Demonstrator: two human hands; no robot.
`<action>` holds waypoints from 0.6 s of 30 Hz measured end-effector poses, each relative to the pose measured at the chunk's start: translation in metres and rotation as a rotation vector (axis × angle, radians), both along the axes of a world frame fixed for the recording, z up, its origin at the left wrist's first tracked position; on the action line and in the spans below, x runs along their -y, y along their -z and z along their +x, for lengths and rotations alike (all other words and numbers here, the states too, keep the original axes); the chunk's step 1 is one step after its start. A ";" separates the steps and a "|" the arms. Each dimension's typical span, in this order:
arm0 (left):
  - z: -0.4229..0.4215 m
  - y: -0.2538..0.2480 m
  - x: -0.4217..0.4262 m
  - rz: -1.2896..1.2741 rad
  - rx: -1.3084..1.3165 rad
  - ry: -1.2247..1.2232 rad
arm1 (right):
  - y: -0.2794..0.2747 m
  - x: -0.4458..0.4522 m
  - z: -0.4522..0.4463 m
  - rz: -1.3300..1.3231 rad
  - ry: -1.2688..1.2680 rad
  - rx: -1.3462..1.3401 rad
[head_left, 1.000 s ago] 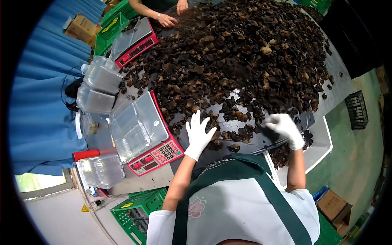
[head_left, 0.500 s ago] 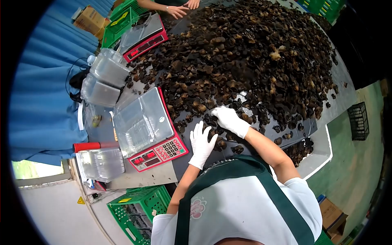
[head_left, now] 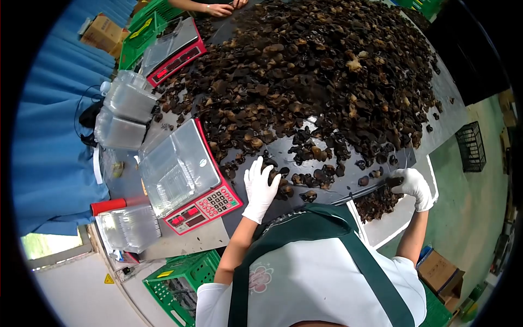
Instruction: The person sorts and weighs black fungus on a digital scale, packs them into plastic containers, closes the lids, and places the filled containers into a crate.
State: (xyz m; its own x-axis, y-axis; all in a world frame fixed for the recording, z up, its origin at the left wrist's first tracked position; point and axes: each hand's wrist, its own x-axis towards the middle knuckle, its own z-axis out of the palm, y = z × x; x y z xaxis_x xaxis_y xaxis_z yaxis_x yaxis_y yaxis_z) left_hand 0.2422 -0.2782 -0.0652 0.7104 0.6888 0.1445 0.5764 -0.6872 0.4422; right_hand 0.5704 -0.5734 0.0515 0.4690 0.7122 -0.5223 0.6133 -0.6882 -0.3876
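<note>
A large heap of dark brown wood ear mushrooms (head_left: 316, 71) covers the table. My left hand (head_left: 260, 188), in a white glove, lies with fingers spread at the near edge of the heap, beside a few loose pieces. Over at the right, my white-gloved right hand (head_left: 415, 188) is above a white box (head_left: 376, 231) that has more mushrooms in it. Its fingers are bent around a dark wood ear mushroom (head_left: 394, 181), partly hidden by the glove.
A red scale (head_left: 210, 210) with clear plastic trays on it stands left of my left hand. Another scale (head_left: 177, 62) is farther back, near a co-worker's hands (head_left: 220, 9). Clear containers (head_left: 128, 226) stack at the left. A green crate (head_left: 182, 283) sits below the table edge.
My right hand has moved from the heap's near edge rightward to above the white box, with a dark piece in its fingers. My left hand stays nearly in place.
</note>
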 end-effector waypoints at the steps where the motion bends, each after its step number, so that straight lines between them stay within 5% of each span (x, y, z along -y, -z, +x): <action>1: 0.003 -0.001 0.000 0.012 0.018 0.019 | 0.001 0.005 0.000 -0.066 0.086 0.074; 4: 0.013 -0.006 0.003 0.015 0.055 0.067 | 0.021 -0.002 -0.007 0.067 0.201 0.328; 9: 0.034 -0.002 0.003 0.112 0.063 0.235 | 0.036 -0.103 -0.038 0.320 0.112 0.175; 11: 0.050 -0.005 -0.002 0.070 0.053 0.301 | 0.071 -0.138 -0.041 0.470 -0.018 0.328; 18: 0.097 0.014 -0.011 -0.030 0.024 0.425 | 0.128 -0.207 -0.068 0.459 -0.003 0.491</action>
State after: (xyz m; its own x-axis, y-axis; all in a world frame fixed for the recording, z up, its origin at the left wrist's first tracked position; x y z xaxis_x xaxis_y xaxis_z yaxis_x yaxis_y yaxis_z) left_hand 0.3392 -0.2670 -0.0793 0.9287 0.3397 0.1487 0.2342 -0.8482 0.4751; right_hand 0.5029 -0.3659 -0.0769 0.5728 0.8126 0.1075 0.7947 -0.5184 -0.3159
